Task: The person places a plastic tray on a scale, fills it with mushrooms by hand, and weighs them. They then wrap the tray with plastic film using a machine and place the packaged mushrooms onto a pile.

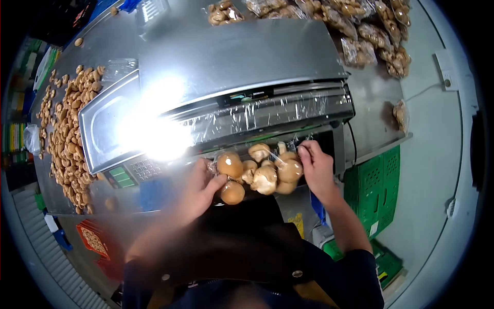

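Observation:
A clear plastic bag of brown mushrooms is stretched between my two hands, in front of the wrapping machine. My left hand grips its left end, thumb lying beside two round caps; the forearm behind it is blurred. At the other end, my right hand is closed, its fingertips pinching the gathered film. The mushrooms show caps and pale stems through the plastic. What is under the bag is partly hidden.
Loose mushrooms are heaped at the left, beside a scale with a keypad. Wrapped mushroom packs pile up at the back right, and a single pack lies near the right edge. Green crates stand at the right, a red crate at lower left.

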Demonstrator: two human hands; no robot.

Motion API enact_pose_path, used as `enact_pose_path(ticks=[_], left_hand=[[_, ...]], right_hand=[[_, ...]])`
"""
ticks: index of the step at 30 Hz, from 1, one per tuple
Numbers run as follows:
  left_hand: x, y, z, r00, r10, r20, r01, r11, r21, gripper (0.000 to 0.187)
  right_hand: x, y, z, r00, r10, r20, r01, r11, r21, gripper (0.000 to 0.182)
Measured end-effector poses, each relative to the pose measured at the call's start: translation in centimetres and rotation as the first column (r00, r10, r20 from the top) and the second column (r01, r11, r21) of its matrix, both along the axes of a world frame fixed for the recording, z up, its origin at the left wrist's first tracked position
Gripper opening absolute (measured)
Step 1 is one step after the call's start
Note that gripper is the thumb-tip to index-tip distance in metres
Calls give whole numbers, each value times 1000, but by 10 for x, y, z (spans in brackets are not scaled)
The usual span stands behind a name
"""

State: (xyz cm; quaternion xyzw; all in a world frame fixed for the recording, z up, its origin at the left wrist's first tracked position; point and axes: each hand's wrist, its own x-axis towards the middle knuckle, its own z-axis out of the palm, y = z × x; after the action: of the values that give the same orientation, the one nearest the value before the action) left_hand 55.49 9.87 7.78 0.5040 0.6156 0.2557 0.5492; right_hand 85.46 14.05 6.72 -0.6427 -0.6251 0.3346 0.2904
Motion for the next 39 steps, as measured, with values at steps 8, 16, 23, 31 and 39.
enact_pose_path(ticks=[8, 16, 23, 31, 39], left_hand=[[-17, -20, -20, 863, 210, -459, 28, 888, 459, 31], [-97, -83, 3, 926, 302, -226, -323, 944, -63, 41], [-125, -170, -83, 921, 65, -384, -128, 982, -140, 23], [-100, -151, -55, 876, 222, 428, -294, 950, 109, 17], [-98, -105, 47, 899, -399, 182, 127, 634, 763, 45]], right_hand=[[-14, -28, -13, 997, -76, 0, 76, 996, 53, 23], [-12, -85, 11, 830, 353, 433, -419, 906, 65, 37], [-63, -168, -130, 700, 599, 390, -453, 793, -407, 41], [-191, -145, -16, 402, 711, -576, -864, 503, 17, 23], [-234, -129, 14, 76, 880, -468, -970, 173, 168, 23]])
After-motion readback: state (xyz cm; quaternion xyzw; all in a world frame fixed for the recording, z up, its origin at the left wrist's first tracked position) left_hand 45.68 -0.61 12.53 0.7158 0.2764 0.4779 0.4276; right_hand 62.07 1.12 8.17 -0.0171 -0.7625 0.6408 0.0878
